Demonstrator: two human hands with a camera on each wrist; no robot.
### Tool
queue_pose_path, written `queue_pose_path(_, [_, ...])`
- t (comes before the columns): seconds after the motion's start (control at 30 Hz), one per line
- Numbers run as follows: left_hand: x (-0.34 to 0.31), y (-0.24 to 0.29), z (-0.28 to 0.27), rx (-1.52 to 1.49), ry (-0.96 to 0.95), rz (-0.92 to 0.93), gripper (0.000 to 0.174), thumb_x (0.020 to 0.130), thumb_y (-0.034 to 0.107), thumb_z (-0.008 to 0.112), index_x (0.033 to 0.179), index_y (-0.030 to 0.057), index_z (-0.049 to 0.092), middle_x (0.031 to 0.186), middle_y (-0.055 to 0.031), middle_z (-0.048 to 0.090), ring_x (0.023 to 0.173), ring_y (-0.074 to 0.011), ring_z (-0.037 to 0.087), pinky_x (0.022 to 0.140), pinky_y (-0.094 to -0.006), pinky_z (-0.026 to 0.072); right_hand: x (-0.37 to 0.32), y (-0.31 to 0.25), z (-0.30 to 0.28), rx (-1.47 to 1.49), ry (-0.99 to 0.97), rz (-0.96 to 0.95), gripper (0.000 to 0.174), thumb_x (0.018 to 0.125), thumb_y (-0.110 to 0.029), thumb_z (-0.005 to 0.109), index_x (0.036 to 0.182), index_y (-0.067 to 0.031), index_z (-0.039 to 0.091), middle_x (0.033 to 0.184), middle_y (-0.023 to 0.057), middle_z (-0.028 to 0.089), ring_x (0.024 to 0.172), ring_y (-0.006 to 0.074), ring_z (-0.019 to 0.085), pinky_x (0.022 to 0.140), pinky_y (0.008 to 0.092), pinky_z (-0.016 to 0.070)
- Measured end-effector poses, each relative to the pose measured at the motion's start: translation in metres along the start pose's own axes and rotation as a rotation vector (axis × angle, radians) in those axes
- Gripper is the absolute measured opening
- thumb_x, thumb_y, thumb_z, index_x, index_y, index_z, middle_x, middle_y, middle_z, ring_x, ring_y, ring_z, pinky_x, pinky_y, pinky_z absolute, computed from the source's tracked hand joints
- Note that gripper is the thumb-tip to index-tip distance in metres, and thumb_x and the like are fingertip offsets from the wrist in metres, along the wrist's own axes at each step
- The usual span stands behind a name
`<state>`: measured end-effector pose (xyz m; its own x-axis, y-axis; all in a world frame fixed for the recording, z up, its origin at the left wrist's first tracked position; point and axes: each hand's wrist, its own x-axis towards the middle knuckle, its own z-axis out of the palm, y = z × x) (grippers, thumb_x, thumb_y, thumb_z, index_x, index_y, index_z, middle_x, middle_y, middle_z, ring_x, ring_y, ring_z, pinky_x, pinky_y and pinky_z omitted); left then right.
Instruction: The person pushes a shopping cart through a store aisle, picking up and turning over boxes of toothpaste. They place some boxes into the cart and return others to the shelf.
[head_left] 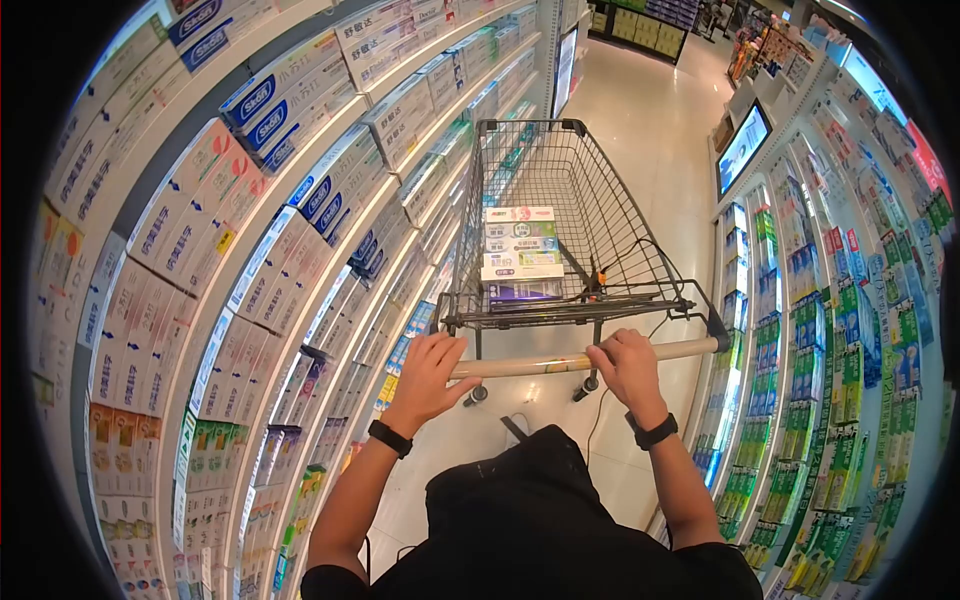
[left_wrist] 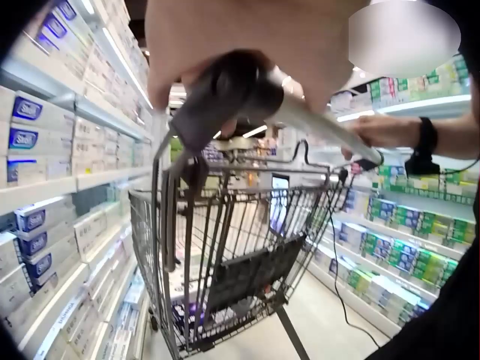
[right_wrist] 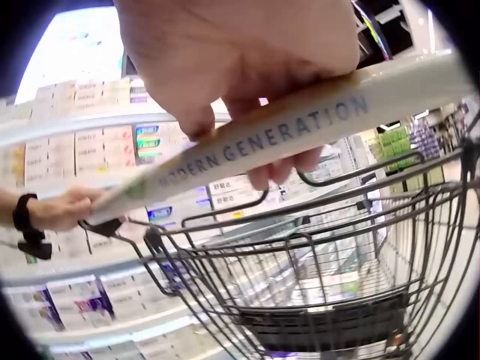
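Shelves of white toothpaste boxes (head_left: 250, 250) line the left of the grey wire shopping cart (head_left: 600, 215). The left hand (head_left: 428, 375) is wrapped round the cart's cream handle bar (head_left: 530, 364) near its left end, and the right hand (head_left: 628, 365) is curled round it further right. Stacked pale cartons (head_left: 520, 255) sit inside the cart on its left side, so I'd say even pressure from both grips steers it straight, clear of the green-box shelves (head_left: 840, 380) on the cart's right.

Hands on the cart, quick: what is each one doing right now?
Left hand: curled round the cart handle, gripping it.
Right hand: curled round the same handle, gripping it.
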<state>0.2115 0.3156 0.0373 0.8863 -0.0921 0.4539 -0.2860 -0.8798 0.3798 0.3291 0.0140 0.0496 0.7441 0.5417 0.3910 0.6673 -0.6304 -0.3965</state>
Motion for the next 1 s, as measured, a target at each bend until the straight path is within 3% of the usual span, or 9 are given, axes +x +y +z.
queue_pose_path(0.03, [0.004, -0.007, 0.009, 0.021, -0.032, 0.029, 0.061, 0.073, 0.043, 0.074, 0.115, 0.0019, 0.057, 0.104, -0.0123, 0.059, 0.103, -0.0295, 0.053, 0.094, -0.0482, 0.0374, 0.0, 0.007, 0.002, -0.063, -0.064, 0.058, 0.019, 0.082, -0.021, 0.066, 0.072, -0.0055, 0.062, 0.068, 0.0071, 0.053, 0.071, 0.0267, 0.051, 0.068, 0.0382, 0.0387])
queue_pose_path(0.07, [0.007, -0.013, 0.015, 0.073, -0.025, 0.085, 0.062, 0.07, 0.047, 0.074, 0.11, 0.0025, 0.06, 0.098, -0.0101, 0.06, 0.1, -0.0272, 0.055, 0.096, -0.0487, 0.0374, 0.0, 0.008, 0.004, -0.083, -0.009, 0.072, 0.023, 0.082, -0.023, 0.065, 0.068, -0.0057, 0.061, 0.067, 0.007, 0.052, 0.071, 0.0261, 0.051, 0.069, 0.0381, 0.0384])
queue_pose_path(0.3, [0.028, -0.034, 0.018, -0.059, -0.075, 0.155, 0.057, 0.069, 0.044, 0.076, 0.106, 0.0027, 0.063, 0.085, -0.0072, 0.062, 0.086, -0.0232, 0.058, 0.097, -0.0482, 0.0396, 0.011, -0.002, 0.007, -0.153, -0.002, 0.173, 0.022, 0.082, -0.022, 0.065, 0.066, -0.0068, 0.059, 0.066, 0.0066, 0.051, 0.069, 0.0253, 0.051, 0.069, 0.0379, 0.0381])
queue_pose_path(0.5, [0.043, -0.049, 0.014, -0.165, -0.159, 0.177, 0.049, 0.076, 0.034, 0.074, 0.11, -0.0001, 0.062, 0.073, -0.0064, 0.058, 0.076, -0.0241, 0.055, 0.096, -0.0484, 0.0401, 0.028, -0.001, 0.03, -0.286, 0.217, 0.257, 0.023, 0.08, -0.017, 0.064, 0.062, -0.0067, 0.054, 0.061, 0.0065, 0.05, 0.064, 0.0267, 0.051, 0.071, 0.0381, 0.0388])
queue_pose_path(0.77, [0.067, -0.047, 0.026, -0.338, -0.265, 0.351, 0.064, 0.086, 0.045, 0.059, 0.124, -0.0065, 0.05, 0.075, -0.0132, 0.059, 0.076, -0.0276, 0.055, 0.097, -0.046, 0.0359, 0.032, 0.034, 0.025, -0.351, 0.313, 0.396, 0.022, 0.081, -0.014, 0.061, 0.063, -0.0051, 0.054, 0.062, 0.0071, 0.054, 0.065, 0.027, 0.054, 0.081, 0.0392, 0.0397])
queue_pose_path(0.87, [0.077, -0.04, 0.023, -0.333, -0.388, 0.413, 0.064, 0.088, 0.045, 0.057, 0.123, -0.0076, 0.049, 0.076, -0.0148, 0.06, 0.076, -0.0279, 0.055, 0.094, -0.0428, 0.0366, 0.025, 0.052, 0.024, -0.321, 0.35, 0.487, 0.023, 0.082, -0.016, 0.062, 0.064, -0.0044, 0.054, 0.063, 0.0071, 0.056, 0.064, 0.0267, 0.055, 0.086, 0.0405, 0.0398])
queue_pose_path(0.97, [0.096, -0.041, 0.027, -0.424, -0.639, 0.488, 0.065, 0.087, 0.045, 0.059, 0.126, -0.005, 0.047, 0.076, -0.0156, 0.06, 0.077, -0.0299, 0.057, 0.083, -0.0415, 0.0419, 0.026, 0.057, 0.017, -0.316, 0.395, 0.558, 0.022, 0.082, -0.016, 0.063, 0.065, -0.0042, 0.056, 0.064, 0.007, 0.056, 0.064, 0.0267, 0.055, 0.088, 0.041, 0.04])
queue_pose_path(1.0, [0.105, -0.042, 0.029, -0.512, -0.642, 0.513, 0.057, 0.087, 0.042, 0.06, 0.12, -0.0042, 0.053, 0.076, -0.0149, 0.061, 0.074, -0.0301, 0.057, 0.077, -0.0396, 0.0426, 0.026, 0.059, 0.016, -0.305, 0.422, 0.582, 0.021, 0.082, -0.016, 0.062, 0.066, -0.0039, 0.057, 0.064, 0.0069, 0.057, 0.063, 0.0266, 0.055, 0.09, 0.0417, 0.0397])
